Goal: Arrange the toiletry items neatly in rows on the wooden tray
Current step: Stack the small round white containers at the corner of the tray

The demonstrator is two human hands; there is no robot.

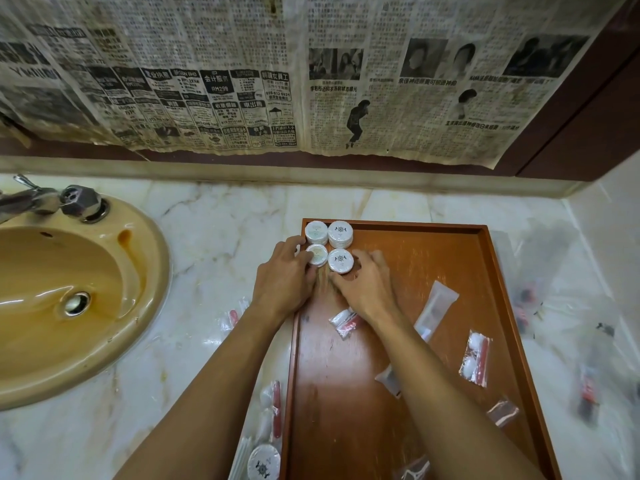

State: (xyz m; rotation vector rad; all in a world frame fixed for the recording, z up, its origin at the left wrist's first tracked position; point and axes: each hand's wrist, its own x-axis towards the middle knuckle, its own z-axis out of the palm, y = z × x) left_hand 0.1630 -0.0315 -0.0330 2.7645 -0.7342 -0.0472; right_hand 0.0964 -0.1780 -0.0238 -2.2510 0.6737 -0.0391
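Left hand (284,271): fingers curled on plain soap puck (317,254).
Right hand (363,282): pinching crested soap puck (340,260).
Place: wooden tray (485,258), eleven o'clock corner.
Risk: bumping back stacks (329,233), toppling them.

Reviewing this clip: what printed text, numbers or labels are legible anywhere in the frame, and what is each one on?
"RM299": newspaper ad taped on the wall, black box under large Chinese characters.
"016-832 6921", roughly: same newspaper, ad further right; digits are small and uncertain.
Chinese headlines and columns: on the newspaper, too small or blurred to quote reliably.
Round soap tins on the wooden tray: dark emblem on the lids, wording unreadable.
Plastic sachets: no readable text.
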